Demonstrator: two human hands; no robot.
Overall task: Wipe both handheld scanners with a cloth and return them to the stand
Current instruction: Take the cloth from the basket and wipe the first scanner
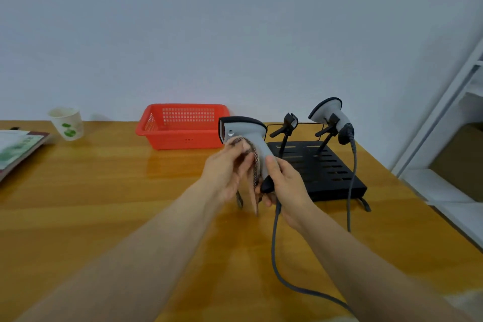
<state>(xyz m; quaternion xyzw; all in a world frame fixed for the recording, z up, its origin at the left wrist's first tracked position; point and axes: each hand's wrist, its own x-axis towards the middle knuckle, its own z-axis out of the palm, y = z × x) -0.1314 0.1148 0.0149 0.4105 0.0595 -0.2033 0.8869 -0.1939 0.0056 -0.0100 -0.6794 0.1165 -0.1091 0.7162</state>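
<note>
My right hand (286,183) grips the handle of a grey and black handheld scanner (248,133), held upright above the wooden table. Against the scanner's left side my left hand (226,172) holds a patterned cloth (252,162), whose ends hang down between my hands. The scanner's grey cable (274,251) trails toward me. A second grey scanner (330,115) sits in the right clip of the black stand (326,167). The stand's left clip (288,123) holds nothing.
A red plastic basket (180,125) stands behind my hands by the wall. At the far left are a paper cup (66,123) and a booklet (18,149). The second scanner's cable (351,180) hangs over the stand's front. White shelving (460,117) borders the table's right edge.
</note>
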